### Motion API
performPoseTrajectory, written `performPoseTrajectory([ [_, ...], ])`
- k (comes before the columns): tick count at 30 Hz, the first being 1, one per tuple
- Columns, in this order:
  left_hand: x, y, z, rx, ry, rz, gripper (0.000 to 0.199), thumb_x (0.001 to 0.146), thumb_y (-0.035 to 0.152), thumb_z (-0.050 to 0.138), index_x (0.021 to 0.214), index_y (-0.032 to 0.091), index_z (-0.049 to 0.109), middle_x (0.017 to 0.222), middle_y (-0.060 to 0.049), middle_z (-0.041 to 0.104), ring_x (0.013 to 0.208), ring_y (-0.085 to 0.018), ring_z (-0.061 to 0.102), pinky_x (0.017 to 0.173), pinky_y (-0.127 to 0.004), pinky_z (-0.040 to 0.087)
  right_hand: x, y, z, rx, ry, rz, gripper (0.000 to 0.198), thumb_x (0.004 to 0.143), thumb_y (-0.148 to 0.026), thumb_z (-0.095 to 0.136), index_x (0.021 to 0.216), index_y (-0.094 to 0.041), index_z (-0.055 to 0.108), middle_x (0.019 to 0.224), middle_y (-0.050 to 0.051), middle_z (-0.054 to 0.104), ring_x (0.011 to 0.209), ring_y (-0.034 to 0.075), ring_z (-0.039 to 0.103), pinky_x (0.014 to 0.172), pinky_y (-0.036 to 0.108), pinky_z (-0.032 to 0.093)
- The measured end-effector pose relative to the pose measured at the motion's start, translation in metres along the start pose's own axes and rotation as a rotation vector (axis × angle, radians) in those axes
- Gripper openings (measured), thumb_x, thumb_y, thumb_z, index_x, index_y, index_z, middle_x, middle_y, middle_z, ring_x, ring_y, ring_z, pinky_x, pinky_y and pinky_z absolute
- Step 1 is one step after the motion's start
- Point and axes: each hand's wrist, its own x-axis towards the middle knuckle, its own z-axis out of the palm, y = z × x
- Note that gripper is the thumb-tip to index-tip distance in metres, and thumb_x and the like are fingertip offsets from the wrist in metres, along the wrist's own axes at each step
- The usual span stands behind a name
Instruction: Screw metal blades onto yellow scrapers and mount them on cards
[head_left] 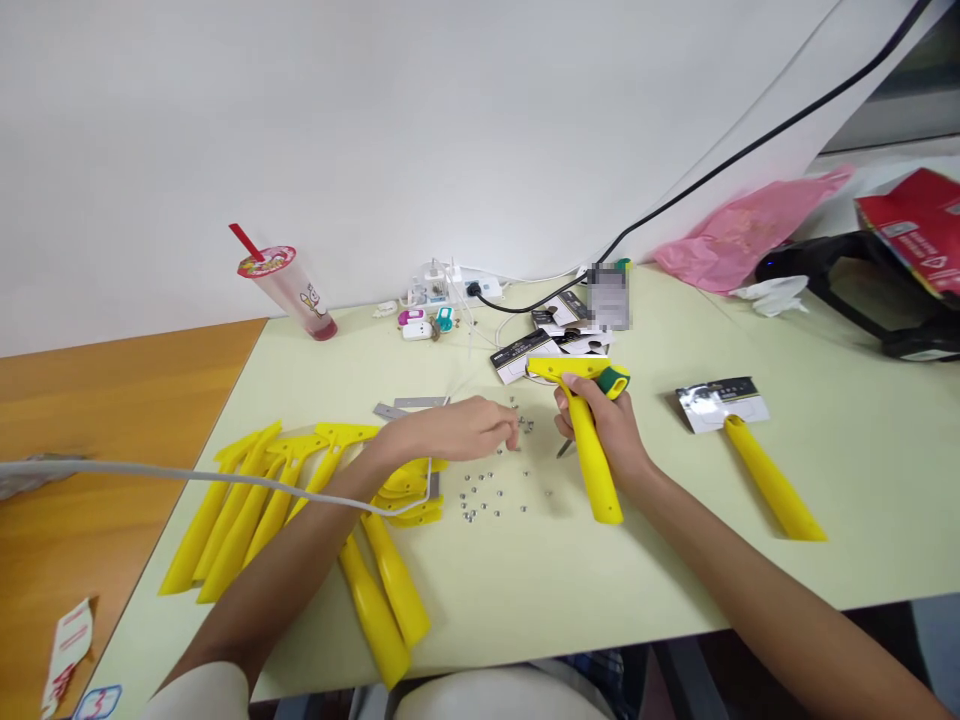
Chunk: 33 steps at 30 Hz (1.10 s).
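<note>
My right hand [611, 425] is closed around a yellow scraper [592, 465], its wide head pointing away from me. The same hand also keeps hold of a screwdriver with a green and yellow handle [615, 382]; its metal tip pokes out below the fingers. Over the table, my left hand [476, 430] has its fingers curled together, fingertips down beside small metal nuts or screws [484, 490] scattered there. Whatever sits in that pinch is too small to make out. Yellow scraper handles [255, 500] lie around and under my left forearm, with flat metal blades [420, 402] behind them.
A packaged yellow scraper [776, 480] lies at right. Black and white cards [525, 355] are piled at the back, near a power strip [480, 287]. A cup with a straw [296, 295] stands at back left. A white cable [300, 490] crosses over my left forearm.
</note>
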Motion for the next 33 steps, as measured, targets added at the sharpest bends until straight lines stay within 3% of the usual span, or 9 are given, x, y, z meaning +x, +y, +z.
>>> performPoseTrajectory([
  [3, 0.005, 0.002, 0.013, 0.062, -0.086, 0.025, 0.024, 0.105, 0.026, 0.052, 0.102, 0.024, 0.076, 0.102, -0.004, 0.08, 0.085, -0.022, 0.071, 0.074, -0.032, 0.047, 0.001, 0.0, 0.0, 0.016, 0.001, 0.021, 0.036, 0.082, -0.044, 0.092, 0.079, -0.024, 0.062, 0.07, -0.002, 0.061, 0.05, 0.009, 0.039, 0.042, 0.028, 0.037],
  [8, 0.014, -0.004, 0.028, 0.07, -0.089, 0.1, 0.02, 0.101, 0.039, 0.071, 0.114, 0.024, 0.076, 0.109, -0.008, 0.079, 0.103, -0.028, 0.072, 0.079, -0.034, 0.047, -0.001, -0.001, 0.002, 0.006, -0.035, 0.05, 0.037, 0.08, -0.045, 0.093, 0.077, -0.022, 0.065, 0.068, -0.002, 0.061, 0.049, 0.008, 0.041, 0.042, 0.027, 0.037],
  [15, 0.024, -0.015, 0.039, -0.12, -0.146, 0.169, 0.006, 0.099, 0.026, 0.074, 0.096, 0.022, 0.078, 0.098, -0.004, 0.082, 0.086, -0.021, 0.074, 0.075, -0.032, 0.048, -0.003, 0.002, 0.003, -0.026, -0.072, 0.057, 0.041, 0.079, -0.047, 0.095, 0.075, -0.022, 0.063, 0.068, -0.001, 0.062, 0.047, 0.008, 0.041, 0.041, 0.027, 0.037],
  [21, 0.022, -0.015, 0.037, -0.01, -0.049, 0.119, 0.017, 0.095, 0.038, 0.082, 0.099, 0.023, 0.077, 0.095, -0.005, 0.076, 0.09, -0.024, 0.07, 0.073, -0.033, 0.045, -0.001, 0.003, 0.002, -0.023, -0.066, 0.063, 0.042, 0.076, -0.047, 0.097, 0.074, -0.021, 0.064, 0.068, -0.001, 0.061, 0.047, 0.008, 0.043, 0.041, 0.026, 0.037],
  [28, 0.022, -0.011, 0.033, -0.011, -0.095, 0.059, 0.017, 0.095, 0.036, 0.081, 0.088, 0.022, 0.073, 0.083, -0.001, 0.072, 0.079, -0.021, 0.064, 0.068, -0.033, 0.042, 0.0, 0.007, 0.0, -0.015, -0.094, 0.062, 0.042, 0.078, -0.046, 0.096, 0.071, -0.02, 0.064, 0.067, -0.002, 0.06, 0.045, 0.007, 0.042, 0.041, 0.026, 0.035],
  [33, 0.01, 0.001, 0.017, -0.164, -0.093, 0.051, 0.018, 0.094, 0.037, 0.082, 0.091, 0.021, 0.074, 0.086, -0.001, 0.074, 0.077, -0.018, 0.064, 0.068, -0.031, 0.043, 0.001, 0.007, -0.002, -0.036, -0.093, 0.053, 0.041, 0.078, -0.045, 0.096, 0.07, -0.019, 0.065, 0.069, -0.001, 0.062, 0.044, 0.008, 0.045, 0.042, 0.026, 0.035],
])
